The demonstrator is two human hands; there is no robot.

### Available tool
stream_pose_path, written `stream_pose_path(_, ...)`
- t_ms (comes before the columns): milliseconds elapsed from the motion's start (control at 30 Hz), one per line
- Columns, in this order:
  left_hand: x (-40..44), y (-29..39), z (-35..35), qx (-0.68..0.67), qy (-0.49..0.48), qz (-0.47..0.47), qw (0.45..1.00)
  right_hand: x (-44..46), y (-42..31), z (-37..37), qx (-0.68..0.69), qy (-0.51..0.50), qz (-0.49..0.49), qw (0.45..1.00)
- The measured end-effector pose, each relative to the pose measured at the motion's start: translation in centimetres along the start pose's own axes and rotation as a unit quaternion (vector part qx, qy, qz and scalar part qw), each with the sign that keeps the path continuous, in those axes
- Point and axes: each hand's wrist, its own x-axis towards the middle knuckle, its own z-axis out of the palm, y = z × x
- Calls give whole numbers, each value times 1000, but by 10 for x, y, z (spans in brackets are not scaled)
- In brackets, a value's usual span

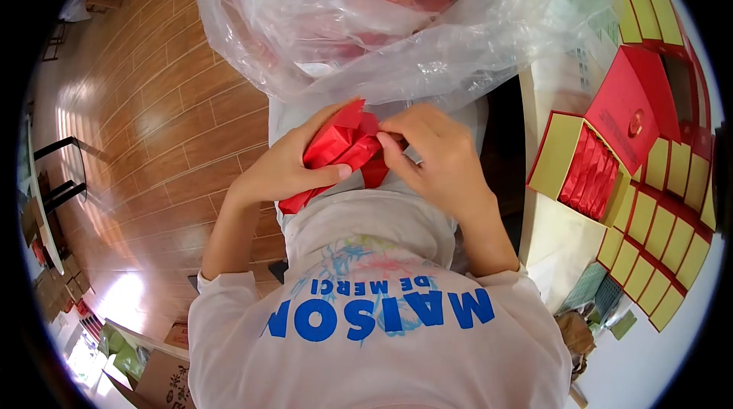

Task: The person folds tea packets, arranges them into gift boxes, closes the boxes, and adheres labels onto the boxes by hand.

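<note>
**Red packets, both hands on them**

Left hand (286, 164) has a bunch of red packets (332, 148) gripped in front of the white shirt (374, 363). Plastic bag (279, 31) sits just beyond. Right hand (435, 153) is pinching the packets' right edge. Further right: an open box (556, 155) with more packets inside, then yellow-sided boxes (663, 229) in rows.

Glossy red packets (334, 148), overlapping in a loose bundle, are held aslant in the left hand (289, 162); one edge is pinched by the right hand (434, 152).
</note>
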Motion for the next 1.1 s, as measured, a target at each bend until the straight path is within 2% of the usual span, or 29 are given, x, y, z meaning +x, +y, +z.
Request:
stream_pose_path(33,-2,0,0,21,17,-1,1000,2,0,-2,-34,-16,-36,999)
stream_pose_path(167,-5,6,6,83,48,-13,995,5,1,1,-95,-44,-78,991)
stream_pose_path(267,-3,7,14,105,67,2,992,1,0,9,-121,-56,-40,990)
stream_pose_path(333,-1,4,17,109,81,9,991,-7,1,19,-48,12,72,996)
stream_pose_path(367,0,3,19,113,96,17,989,-9,0,22,-48,13,72,996)
stream_pose_path(400,1,3,19,113,95,18,989,-11,-1,23,17,36,114,993)
stream_pose_path(433,1,4,20,61,106,9,992,-12,-2,25,82,59,157,982)
stream_pose_path(467,2,4,21,9,114,-1,993,-10,-3,24,80,62,159,982)
stream_pose_path(533,3,-3,22,-33,114,14,993,-4,-7,22,100,81,107,986)
stream_pose_path(567,3,-7,22,-74,119,29,990,-5,-5,22,97,60,96,989)
stream_pose_path(600,4,-9,23,-74,118,31,990,-7,1,24,96,61,95,989)
stream_pose_path(667,4,-13,23,-66,118,40,990,-9,13,27,4,57,-16,998)
stream_pose_path(867,3,-14,24,-76,102,32,991,-5,8,29,-58,73,-45,995)
stream_pose_path(1000,4,-21,22,-109,92,41,989,-5,10,29,-46,82,-9,996)
stream_pose_path(1067,4,-26,21,-170,85,31,981,-2,6,24,20,106,71,992)
stream_pose_path(1100,3,-26,19,-191,84,30,978,0,6,24,18,103,66,992)
